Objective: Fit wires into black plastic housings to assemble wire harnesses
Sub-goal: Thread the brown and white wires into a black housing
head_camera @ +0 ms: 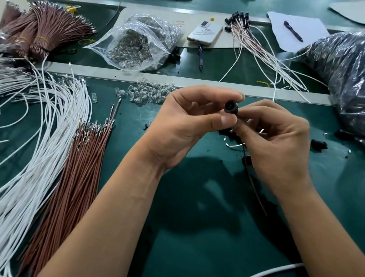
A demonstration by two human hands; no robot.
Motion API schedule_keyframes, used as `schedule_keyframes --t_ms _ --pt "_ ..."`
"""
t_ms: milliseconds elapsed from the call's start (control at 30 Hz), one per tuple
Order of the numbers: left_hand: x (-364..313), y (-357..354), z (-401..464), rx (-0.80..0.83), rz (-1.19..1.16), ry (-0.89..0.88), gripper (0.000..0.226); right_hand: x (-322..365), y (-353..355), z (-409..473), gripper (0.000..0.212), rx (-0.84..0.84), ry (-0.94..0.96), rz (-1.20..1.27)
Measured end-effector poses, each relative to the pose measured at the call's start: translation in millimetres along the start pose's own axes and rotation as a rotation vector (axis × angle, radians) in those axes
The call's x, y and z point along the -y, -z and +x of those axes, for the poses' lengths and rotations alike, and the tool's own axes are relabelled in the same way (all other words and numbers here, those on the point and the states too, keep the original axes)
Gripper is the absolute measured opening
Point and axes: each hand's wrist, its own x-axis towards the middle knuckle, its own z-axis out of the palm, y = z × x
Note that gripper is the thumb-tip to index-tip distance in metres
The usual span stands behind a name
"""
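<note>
The table (184, 255) is covered in dark green, crossed by pale grey strips. On it lie white wires (25, 141), reddish-brown wires (79, 171) with silvery tips, and brown bundles (40, 26) bound with yellow bands. The housing (231, 107) is black, the clear bag (141, 40) holds glassy bulbs, the phone (205, 33) is white, and the pen (293, 31) is dark on white paper (308, 24).

Bright, even overhead light casts a soft dark shadow of the forearms on the green mat (186, 243), glare glints off the plastic bags (360, 68), and wide-angle distortion bends the slightly blurred edges.
</note>
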Motion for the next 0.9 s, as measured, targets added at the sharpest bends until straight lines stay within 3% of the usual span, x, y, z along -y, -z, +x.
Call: schedule_keyframes --t_ms 433,600,733,900 --pt "2.9 -1.7 3.5 -0.091 0.147 -0.101 0.036 3.2 0.0 -0.5 0.002 0.019 0.016 -0.03" --pt "2.2 2.5 3.3 -0.224 0.059 0.127 0.015 6.0 -5.1 -4.1 0.013 0.019 -0.047 -0.028" --pt "0.1 5.0 5.2 -0.265 -0.048 0.284 0.029 8.6 -7.0 -4.9 0.019 0.016 -0.074 -0.011" --pt "-0.6 8.8 6.1 -0.339 -0.136 0.306 0.033 8.6 -8.7 -5.8 0.018 0.001 -0.115 0.009"
